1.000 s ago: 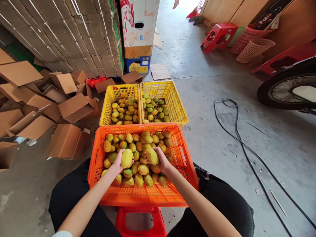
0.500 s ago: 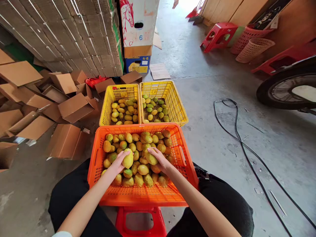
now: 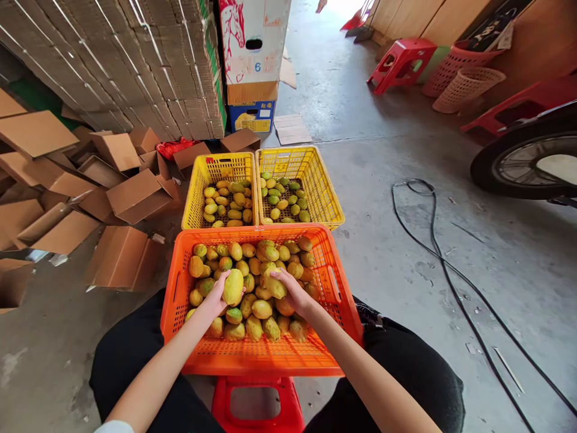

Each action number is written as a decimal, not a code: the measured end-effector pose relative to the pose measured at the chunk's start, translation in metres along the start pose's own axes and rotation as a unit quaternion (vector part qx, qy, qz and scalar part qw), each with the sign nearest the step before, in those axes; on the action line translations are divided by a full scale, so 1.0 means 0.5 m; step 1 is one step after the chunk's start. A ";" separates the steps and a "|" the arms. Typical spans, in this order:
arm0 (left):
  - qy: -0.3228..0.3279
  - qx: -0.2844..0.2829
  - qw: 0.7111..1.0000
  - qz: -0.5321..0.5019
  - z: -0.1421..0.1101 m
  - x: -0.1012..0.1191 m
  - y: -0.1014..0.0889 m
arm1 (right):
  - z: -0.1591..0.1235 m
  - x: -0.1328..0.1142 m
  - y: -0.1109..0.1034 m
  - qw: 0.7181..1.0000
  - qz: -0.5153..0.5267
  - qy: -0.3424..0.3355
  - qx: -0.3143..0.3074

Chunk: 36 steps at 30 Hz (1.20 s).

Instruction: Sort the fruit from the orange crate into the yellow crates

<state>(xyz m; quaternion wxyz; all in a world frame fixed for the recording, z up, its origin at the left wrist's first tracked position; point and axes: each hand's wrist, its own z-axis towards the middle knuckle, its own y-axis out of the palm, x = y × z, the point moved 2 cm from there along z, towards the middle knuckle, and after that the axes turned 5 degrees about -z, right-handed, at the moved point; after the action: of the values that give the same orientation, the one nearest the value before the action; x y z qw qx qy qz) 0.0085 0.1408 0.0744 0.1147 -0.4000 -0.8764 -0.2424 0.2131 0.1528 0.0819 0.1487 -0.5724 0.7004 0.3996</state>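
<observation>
Left hand [image 3: 217, 296]: fingers curled round yellow-green fruit A [image 3: 233, 287], spread only to its width. Right hand [image 3: 295, 294]: fingers bent over fruit B [image 3: 274, 285], grip about as wide; undersides hidden. Both fruits over heap [image 3: 261, 310] in orange crate [image 3: 202, 361], roughly midway between near and far edges, A nearer left edge, B nearer right. Contact with heap: cannot tell. Beyond far edge, two yellow crates [image 3: 327, 192] side by side, fruit in each. Red stool [image 3: 293, 409] below near edge.
</observation>
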 end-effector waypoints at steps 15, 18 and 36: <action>-0.072 -0.017 0.996 0.041 0.014 -0.004 -0.017 | 0.029 0.025 -0.024 0.999 0.014 0.037 0.030; -0.060 -0.006 0.998 0.035 0.017 -0.007 -0.020 | 0.030 0.027 -0.028 0.998 0.013 0.010 0.053; -0.023 -0.062 0.994 0.083 0.007 -0.014 -0.028 | 0.019 0.016 -0.013 0.999 0.023 -0.018 0.027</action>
<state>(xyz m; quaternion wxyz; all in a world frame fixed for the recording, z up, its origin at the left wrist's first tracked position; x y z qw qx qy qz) 0.0028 0.1303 0.0638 0.0887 -0.4836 -0.8256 -0.2768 0.2141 0.1543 0.0679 0.1674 -0.5449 0.7210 0.3939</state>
